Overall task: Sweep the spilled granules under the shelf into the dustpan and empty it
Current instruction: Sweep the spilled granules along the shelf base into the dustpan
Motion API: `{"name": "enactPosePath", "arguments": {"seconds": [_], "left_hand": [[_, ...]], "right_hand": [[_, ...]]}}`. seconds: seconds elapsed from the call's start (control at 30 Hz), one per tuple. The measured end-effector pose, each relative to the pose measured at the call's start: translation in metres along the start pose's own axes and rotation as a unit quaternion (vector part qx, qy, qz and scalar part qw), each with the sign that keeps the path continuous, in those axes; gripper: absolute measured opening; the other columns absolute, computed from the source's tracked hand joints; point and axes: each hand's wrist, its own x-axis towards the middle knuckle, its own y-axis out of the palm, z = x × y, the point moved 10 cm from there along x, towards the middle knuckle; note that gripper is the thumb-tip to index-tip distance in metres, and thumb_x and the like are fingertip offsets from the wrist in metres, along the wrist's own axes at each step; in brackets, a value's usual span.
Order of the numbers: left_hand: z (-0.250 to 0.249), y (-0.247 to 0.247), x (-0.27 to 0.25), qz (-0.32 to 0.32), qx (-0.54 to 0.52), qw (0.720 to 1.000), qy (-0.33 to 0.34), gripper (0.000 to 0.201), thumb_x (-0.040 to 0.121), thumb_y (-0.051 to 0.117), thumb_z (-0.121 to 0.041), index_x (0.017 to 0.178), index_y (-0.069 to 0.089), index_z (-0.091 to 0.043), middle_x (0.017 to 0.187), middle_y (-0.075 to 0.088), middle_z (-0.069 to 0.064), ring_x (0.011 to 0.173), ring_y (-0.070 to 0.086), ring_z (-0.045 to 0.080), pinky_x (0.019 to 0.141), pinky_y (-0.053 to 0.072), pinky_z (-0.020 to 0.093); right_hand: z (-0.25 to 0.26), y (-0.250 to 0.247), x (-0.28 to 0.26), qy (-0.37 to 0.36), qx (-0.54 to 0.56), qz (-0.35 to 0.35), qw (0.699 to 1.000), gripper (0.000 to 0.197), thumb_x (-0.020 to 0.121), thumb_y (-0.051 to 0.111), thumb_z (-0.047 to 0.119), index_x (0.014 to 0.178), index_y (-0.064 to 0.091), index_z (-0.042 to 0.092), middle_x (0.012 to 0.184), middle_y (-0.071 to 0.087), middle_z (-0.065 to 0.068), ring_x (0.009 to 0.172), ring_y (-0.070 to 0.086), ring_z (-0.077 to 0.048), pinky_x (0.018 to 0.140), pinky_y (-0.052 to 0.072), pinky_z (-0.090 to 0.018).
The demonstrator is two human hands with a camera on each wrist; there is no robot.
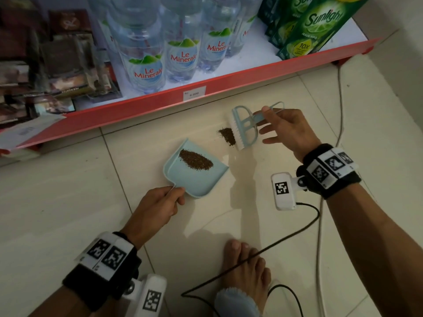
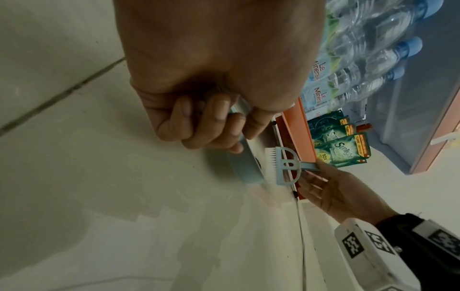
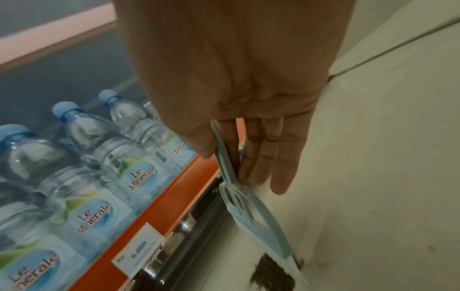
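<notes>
A pale blue dustpan [image 1: 194, 179] lies on the floor tiles with a heap of brown granules [image 1: 195, 160] inside it. My left hand [image 1: 158, 207] grips its handle at the near corner; the curled fingers [image 2: 199, 122] show in the left wrist view. A smaller pile of granules [image 1: 227, 136] lies on the floor just right of the pan's mouth. The pale blue hand brush [image 1: 245, 126] stands with its white bristles against that pile [image 3: 271, 275]. My right hand [image 1: 283, 129] pinches the brush handle [image 3: 224, 157] between thumb and forefinger, the other fingers straight.
A red-edged bottom shelf [image 1: 160, 108] runs across the back with water bottles [image 1: 146, 56], green Sunlight pouches [image 1: 309, 26] and a price tag [image 1: 194, 93]. A bare foot [image 1: 245, 271] and black cable [image 1: 263, 252] lie near me; a grey cord [image 1: 341, 106] trails at right.
</notes>
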Motion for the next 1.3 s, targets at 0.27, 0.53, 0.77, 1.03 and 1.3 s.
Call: {"name": "enactPosePath", "arguments": {"seconds": [0.27,0.53,0.77,1.03,1.3], "left_hand": [[-0.026,0.011,0.023,-0.020,0.085,0.996,0.021,0.037,0.092,0.053,-0.039,0.062,0.060,-0.019,0.039,0.047,-0.013,0.041,0.042,0.006,0.053,0.034,0.027],[-0.036,0.026,0.034,-0.010,0.113,0.993,-0.017,0.036,0.090,0.052,-0.042,0.063,0.063,-0.022,0.040,0.052,-0.013,0.050,0.047,0.011,0.053,0.034,0.026],[-0.046,0.032,0.040,-0.007,0.131,0.991,-0.024,0.036,0.089,0.054,-0.039,0.077,0.071,-0.010,0.064,0.058,0.000,0.060,0.049,0.020,0.064,0.039,0.029],[-0.049,0.036,0.041,-0.001,0.132,0.991,-0.022,0.035,0.091,0.052,-0.039,0.064,0.065,-0.021,0.060,0.056,-0.003,0.055,0.045,0.018,0.062,0.035,0.028],[-0.048,0.036,0.037,0.002,0.133,0.991,-0.026,0.036,0.091,0.051,-0.040,0.062,0.063,-0.021,0.061,0.056,-0.003,0.059,0.047,0.019,0.065,0.036,0.028]], "right_hand": [[0.056,-0.030,-0.021,-0.217,-0.217,-0.161,0.938,0.022,0.092,0.061,0.034,0.102,0.075,0.020,0.090,0.070,0.003,0.073,0.066,-0.008,0.067,0.058,-0.036],[0.048,0.037,-0.031,-0.293,-0.337,-0.060,0.893,0.030,0.099,0.052,0.033,0.109,0.073,0.014,0.082,0.063,-0.005,0.062,0.061,-0.021,0.062,0.057,-0.040],[0.042,0.053,-0.052,-0.293,-0.273,-0.008,0.916,0.028,0.100,0.053,0.031,0.108,0.072,0.012,0.092,0.070,-0.006,0.076,0.067,-0.018,0.070,0.059,-0.032],[0.060,0.015,-0.056,-0.301,-0.266,-0.124,0.907,0.031,0.100,0.053,0.039,0.115,0.071,0.020,0.098,0.071,0.002,0.079,0.067,-0.014,0.065,0.059,-0.035],[0.037,0.051,-0.059,-0.272,-0.243,-0.022,0.931,0.025,0.096,0.059,0.031,0.112,0.073,0.018,0.094,0.072,-0.002,0.077,0.068,-0.016,0.067,0.060,-0.035]]}}
